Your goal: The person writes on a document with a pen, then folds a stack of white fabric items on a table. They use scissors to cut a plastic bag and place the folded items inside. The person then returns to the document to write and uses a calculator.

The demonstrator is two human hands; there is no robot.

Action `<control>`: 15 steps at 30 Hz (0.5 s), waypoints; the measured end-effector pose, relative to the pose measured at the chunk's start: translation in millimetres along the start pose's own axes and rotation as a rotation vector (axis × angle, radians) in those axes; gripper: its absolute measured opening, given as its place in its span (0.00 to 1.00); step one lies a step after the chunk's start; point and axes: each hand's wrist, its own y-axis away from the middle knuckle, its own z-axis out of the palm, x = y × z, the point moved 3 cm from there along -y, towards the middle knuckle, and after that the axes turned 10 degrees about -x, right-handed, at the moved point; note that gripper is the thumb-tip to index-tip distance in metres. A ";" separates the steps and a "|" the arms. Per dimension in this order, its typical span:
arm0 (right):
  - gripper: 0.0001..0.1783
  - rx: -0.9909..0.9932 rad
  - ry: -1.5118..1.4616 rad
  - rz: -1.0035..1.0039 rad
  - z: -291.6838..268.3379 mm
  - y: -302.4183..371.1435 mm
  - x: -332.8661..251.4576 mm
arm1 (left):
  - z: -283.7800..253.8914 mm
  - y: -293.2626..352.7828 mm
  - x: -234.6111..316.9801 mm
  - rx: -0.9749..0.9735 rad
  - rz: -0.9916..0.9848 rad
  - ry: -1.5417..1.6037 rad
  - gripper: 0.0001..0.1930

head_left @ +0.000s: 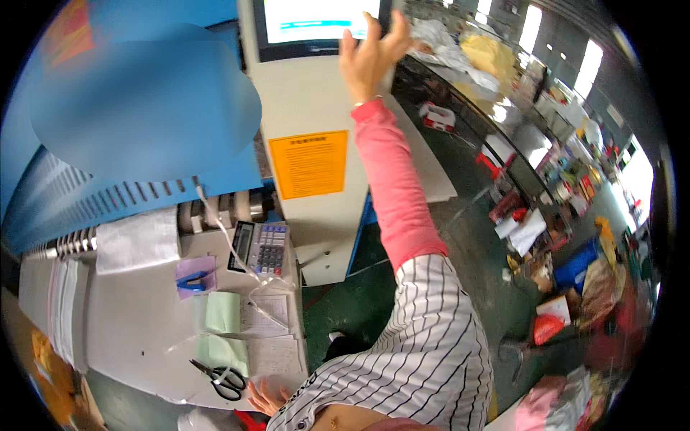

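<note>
My right hand [372,57] is raised at the end of a pink sleeve, in front of the lit screen [313,21] of a tall machine console. Its fingers are spread and it holds nothing; whether a fingertip touches the screen I cannot tell. Low down, my left hand [266,397] lies at the worktable's edge with its fingers apart, holding nothing. Just left of it are black-handled scissors [228,383]. Written sheets [273,353] and pale green papers [223,312] lie beyond that hand.
A calculator [270,249] with a white cord across it sits by the console. A blue stapler [192,281] rests on purple paper. Blue machinery [144,108] borders the worktable [129,316] at the back left. Cluttered goods [575,273] fill the floor at right.
</note>
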 end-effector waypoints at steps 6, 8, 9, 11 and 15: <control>0.37 -0.128 -0.123 0.229 -2.3 26.3 -11.9 | 3.2 -19.1 6.4 0.111 0.178 0.062 0.28; 0.32 -0.092 -0.205 0.189 -46.7 54.0 -13.4 | 3.0 -21.5 8.8 0.141 0.240 0.106 0.28; 0.31 -0.154 -0.260 0.225 -77.7 75.3 -24.7 | -1.6 -21.6 3.8 0.159 0.248 0.109 0.28; 0.29 -0.299 -0.309 0.271 -152.2 127.6 -30.8 | -3.1 -19.3 3.7 0.177 0.276 0.143 0.28; 0.23 -0.919 -0.309 0.544 -306.0 289.1 -25.4 | -8.5 -10.0 0.2 0.216 0.315 0.210 0.29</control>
